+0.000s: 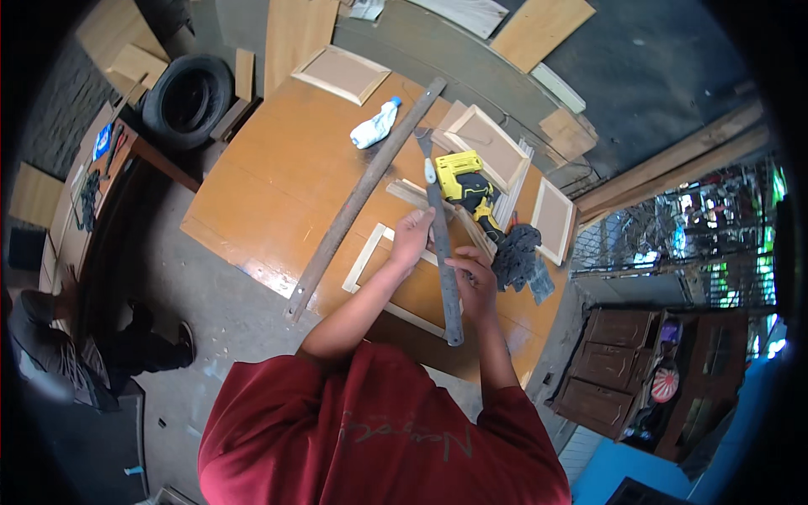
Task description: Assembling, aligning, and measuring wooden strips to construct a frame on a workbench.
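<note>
A narrow dark grey strip (pixel 448 290) with holes near its end is held lengthwise over the table, pointing away from me. My left hand (pixel 411 237) grips its left edge, thumb side up. Lower down, my right hand (pixel 475 282) has its bent fingers against the right edge. Just beyond the strip's far end lies a scraper (pixel 430 171) with a pale handle and a dark blade. Beneath my hands is a light wooden frame (pixel 364 259), partly hidden by my left arm. A yellow and black power tool (pixel 459 172) lies right of the scraper.
A long brown bar (pixel 358 206) crosses the orange-brown table (pixel 252 189) diagonally. Around it are a white bottle (pixel 374 128), several framed panels (pixel 343 74) and a black cloth (pixel 517 257). Another person (pixel 76 337) is at far left, near a tyre (pixel 187 101). A wooden cabinet (pixel 608 366) stands right.
</note>
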Demonstrator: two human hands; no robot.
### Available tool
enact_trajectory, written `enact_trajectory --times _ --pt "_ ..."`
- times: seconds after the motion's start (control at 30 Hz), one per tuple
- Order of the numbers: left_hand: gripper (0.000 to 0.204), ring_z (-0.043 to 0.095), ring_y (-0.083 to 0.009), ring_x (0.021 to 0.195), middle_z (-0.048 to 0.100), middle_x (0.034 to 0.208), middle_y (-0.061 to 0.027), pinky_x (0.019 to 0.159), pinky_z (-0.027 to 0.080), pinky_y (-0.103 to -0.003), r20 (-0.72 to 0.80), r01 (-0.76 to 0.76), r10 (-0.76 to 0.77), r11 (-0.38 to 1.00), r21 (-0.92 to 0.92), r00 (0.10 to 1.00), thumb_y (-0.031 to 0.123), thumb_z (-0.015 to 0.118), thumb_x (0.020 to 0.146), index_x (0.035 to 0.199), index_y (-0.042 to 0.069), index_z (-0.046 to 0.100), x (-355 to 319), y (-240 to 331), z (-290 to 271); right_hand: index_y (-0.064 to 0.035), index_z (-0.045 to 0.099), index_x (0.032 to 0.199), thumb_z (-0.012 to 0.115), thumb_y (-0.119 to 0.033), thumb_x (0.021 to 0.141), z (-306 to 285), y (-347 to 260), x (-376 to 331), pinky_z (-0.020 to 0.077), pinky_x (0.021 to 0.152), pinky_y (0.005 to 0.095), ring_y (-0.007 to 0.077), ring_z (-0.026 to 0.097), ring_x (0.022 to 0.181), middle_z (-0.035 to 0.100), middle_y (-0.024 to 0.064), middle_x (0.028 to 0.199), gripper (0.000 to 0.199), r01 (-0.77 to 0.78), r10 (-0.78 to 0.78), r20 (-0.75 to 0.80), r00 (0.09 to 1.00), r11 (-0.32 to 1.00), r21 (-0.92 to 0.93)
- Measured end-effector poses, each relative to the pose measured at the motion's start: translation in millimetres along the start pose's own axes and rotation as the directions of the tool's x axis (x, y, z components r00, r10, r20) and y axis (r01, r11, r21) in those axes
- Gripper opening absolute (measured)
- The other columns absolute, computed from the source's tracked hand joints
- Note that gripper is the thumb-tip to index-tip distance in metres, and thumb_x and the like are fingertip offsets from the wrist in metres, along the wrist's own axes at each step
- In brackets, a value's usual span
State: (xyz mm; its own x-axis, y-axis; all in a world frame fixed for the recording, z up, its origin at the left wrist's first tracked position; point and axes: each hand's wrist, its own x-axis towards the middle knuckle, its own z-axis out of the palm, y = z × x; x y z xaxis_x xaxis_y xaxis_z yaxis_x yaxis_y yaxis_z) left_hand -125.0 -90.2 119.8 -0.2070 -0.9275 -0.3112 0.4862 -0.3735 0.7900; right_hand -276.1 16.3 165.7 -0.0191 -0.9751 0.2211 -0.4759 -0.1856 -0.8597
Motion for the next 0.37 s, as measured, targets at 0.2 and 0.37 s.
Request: enact_trajectory --times 0.2,0.37 --pt "0.041 0.042 -0.004 0.059 0.051 0.063 0.0036 0.052 0.035 -0.027 -0.285 -0.244 0.295 0.949 0.199 0.912 0.018 0.065 0.105 0.068 0.006 0.052 7.9 -34.9 -63.9 -0.0041 0.067 0.123 0.063 -0.005 0.1 64.2 18.5 2.0 0.0446 0.08 0.0215 0.0055 0.056 0.091 0.062 -0.002 0.101 0.023 -0.501 0.456 0.209 0.865 0.808 0.311" --pt "0.031 0.048 -0.003 0.065 0.057 0.068 0.0015 0.058 0.038 -0.023 -0.376 -0.056 0.194 0.936 0.348 0.906 0.017 0.065 0.105 0.078 0.002 0.062 -14.5 -51.2 -105.6 -0.0093 0.059 0.14 0.069 -0.01 0.099 107.0 40.7 -12.3 0.0436 0.076 0.0197 0.0041 0.054 0.083 0.059 0.0006 0.091 0.043 -0.556 0.516 0.268 0.813 0.825 0.098"
